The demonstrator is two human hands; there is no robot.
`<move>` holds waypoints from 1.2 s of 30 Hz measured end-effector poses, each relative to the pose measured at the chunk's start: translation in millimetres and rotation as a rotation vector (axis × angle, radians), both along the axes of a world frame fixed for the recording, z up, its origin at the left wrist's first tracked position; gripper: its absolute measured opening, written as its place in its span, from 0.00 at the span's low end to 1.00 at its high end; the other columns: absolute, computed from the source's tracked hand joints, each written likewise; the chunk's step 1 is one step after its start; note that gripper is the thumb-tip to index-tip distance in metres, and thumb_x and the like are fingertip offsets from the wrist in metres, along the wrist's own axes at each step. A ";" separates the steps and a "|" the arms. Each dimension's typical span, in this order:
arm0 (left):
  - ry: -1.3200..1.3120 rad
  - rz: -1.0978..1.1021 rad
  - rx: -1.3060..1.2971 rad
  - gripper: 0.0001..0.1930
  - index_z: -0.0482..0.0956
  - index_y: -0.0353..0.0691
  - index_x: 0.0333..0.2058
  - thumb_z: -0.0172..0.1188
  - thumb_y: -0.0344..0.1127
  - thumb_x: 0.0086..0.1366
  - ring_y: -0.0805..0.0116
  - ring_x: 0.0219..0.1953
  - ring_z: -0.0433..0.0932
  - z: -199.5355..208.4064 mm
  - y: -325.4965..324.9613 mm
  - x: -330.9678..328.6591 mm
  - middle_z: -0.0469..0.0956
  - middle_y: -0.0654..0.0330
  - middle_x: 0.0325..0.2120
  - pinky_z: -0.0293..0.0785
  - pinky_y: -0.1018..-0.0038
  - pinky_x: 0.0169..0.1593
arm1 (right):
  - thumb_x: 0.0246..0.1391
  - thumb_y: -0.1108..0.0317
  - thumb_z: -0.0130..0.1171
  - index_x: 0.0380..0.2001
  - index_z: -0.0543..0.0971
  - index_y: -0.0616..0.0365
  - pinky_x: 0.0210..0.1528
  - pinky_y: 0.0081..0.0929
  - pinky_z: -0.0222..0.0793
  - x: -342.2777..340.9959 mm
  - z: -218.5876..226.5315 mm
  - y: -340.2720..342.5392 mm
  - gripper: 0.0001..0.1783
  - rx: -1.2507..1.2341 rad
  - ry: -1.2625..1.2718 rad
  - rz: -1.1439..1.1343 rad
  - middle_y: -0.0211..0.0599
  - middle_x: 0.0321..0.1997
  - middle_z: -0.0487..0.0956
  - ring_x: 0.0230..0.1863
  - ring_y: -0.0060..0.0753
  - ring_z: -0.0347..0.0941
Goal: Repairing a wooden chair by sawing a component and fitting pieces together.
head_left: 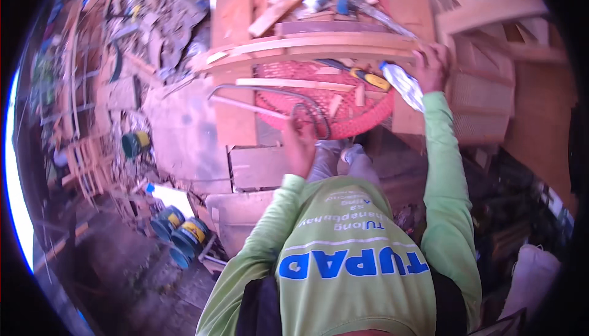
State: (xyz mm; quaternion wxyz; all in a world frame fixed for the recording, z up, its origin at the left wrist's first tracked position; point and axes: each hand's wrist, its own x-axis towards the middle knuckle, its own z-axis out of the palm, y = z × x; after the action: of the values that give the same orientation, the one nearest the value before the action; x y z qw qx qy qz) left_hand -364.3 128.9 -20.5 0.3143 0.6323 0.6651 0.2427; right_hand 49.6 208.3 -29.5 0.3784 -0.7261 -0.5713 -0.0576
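My left hand (299,147) is closed on the grip end of a bow saw. The saw's thin dark frame (261,87) arches to the left, with a straight pale blade below it. My right hand (432,66) grips the right end of a long, slightly curved wooden strip (307,44). This strip lies across a round red woven-looking surface (282,75) and the boards at its sides. Beside my right wrist lies a clear plastic bottle (403,84) with a blue cap. A yellow-and-black handled tool (371,80) and a loose thin wood strip (294,84) rest on the red surface.
Flat boards (234,103) flank the red surface. Farther back lie a wood piece (288,3) and a metal tool (386,18). Dark green cans (188,235) stand at the lower left, near a white bottle-like container (169,195). Scrap wood litters the left; a wooden frame (491,14) stands right.
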 end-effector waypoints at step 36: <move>-0.634 -0.013 0.372 0.28 0.58 0.28 0.73 0.51 0.39 0.86 0.78 0.25 0.68 164.9 57.4 91.1 0.73 0.63 0.26 0.64 0.78 0.26 | 0.50 0.66 0.77 0.35 0.84 0.53 0.55 0.53 0.67 -12.5 14.6 -5.0 0.12 -0.028 0.056 -0.183 0.40 0.43 0.73 0.51 0.52 0.69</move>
State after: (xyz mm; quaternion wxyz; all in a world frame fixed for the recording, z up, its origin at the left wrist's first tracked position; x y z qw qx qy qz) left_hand -273.1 186.3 144.4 0.3860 0.5765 0.4751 0.5413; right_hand 37.1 203.3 -14.9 0.3771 -0.7819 -0.4923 -0.0635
